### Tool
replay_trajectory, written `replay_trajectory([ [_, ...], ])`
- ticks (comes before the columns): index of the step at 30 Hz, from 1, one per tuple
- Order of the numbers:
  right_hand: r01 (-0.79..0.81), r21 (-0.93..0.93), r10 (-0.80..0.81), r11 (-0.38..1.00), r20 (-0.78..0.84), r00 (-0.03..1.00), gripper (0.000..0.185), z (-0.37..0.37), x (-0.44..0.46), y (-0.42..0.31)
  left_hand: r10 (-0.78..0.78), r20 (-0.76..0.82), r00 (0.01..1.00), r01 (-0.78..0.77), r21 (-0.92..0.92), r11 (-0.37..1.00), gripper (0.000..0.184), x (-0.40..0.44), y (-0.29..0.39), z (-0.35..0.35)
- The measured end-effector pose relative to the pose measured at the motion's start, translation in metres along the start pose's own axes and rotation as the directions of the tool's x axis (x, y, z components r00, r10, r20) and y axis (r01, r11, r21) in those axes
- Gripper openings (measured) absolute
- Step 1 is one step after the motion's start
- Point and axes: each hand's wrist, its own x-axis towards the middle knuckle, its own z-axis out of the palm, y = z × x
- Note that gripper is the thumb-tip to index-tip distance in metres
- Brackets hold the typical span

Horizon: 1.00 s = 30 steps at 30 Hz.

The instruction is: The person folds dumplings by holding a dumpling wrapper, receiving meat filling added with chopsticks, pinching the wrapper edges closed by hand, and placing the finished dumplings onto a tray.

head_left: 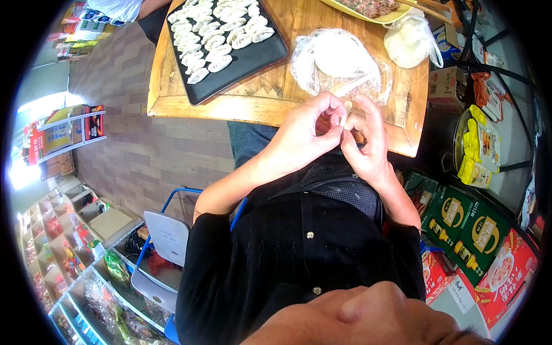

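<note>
Just off the near edge of the wooden table, my left hand and my right hand meet with fingertips closed. Between them they pinch a small piece of white dough, seemingly a dumpling, mostly hidden by the fingers. Beyond my hands lies a clear plastic bag with a round white stack in it, probably wrappers. Farther left, a black tray carries rows of folded dumplings.
At the back right are a yellow dish of minced filling, chopsticks and a bagged dough lump. Cartons and a pot stand right. A chair is lower left; another person sits upper left.
</note>
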Motion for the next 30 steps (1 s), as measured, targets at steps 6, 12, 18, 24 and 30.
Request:
replay_trajectory([
  [6,-0.057,0.040,0.057,0.998,0.002,0.998,0.065,0.000,0.002,-0.003,0.020,-0.063,0.998,-0.018,0.040,0.999,0.018,0.000,-0.002,0.003],
  [12,-0.207,0.371,0.211,0.905,0.030,0.977,0.060,0.003,0.004,-0.003,-0.009,-0.037,0.999,0.000,-0.229,0.973,0.017,0.006,-0.018,-0.006],
  [18,-0.292,0.468,0.297,0.834,0.066,0.953,0.049,0.001,0.004,-0.001,-0.113,0.059,0.992,0.126,-0.579,0.806,0.015,0.010,-0.028,-0.016],
  [24,-0.203,0.282,0.269,0.938,-0.218,0.938,0.029,-0.003,0.006,-0.005,-0.176,0.105,0.979,0.187,-0.810,0.556,0.013,0.012,-0.026,-0.024],
  [30,-0.035,-0.040,0.035,0.999,0.003,0.999,0.010,-0.008,0.023,-0.031,-0.117,-0.002,0.993,0.072,-0.779,0.623,0.014,0.007,-0.005,-0.011],
])
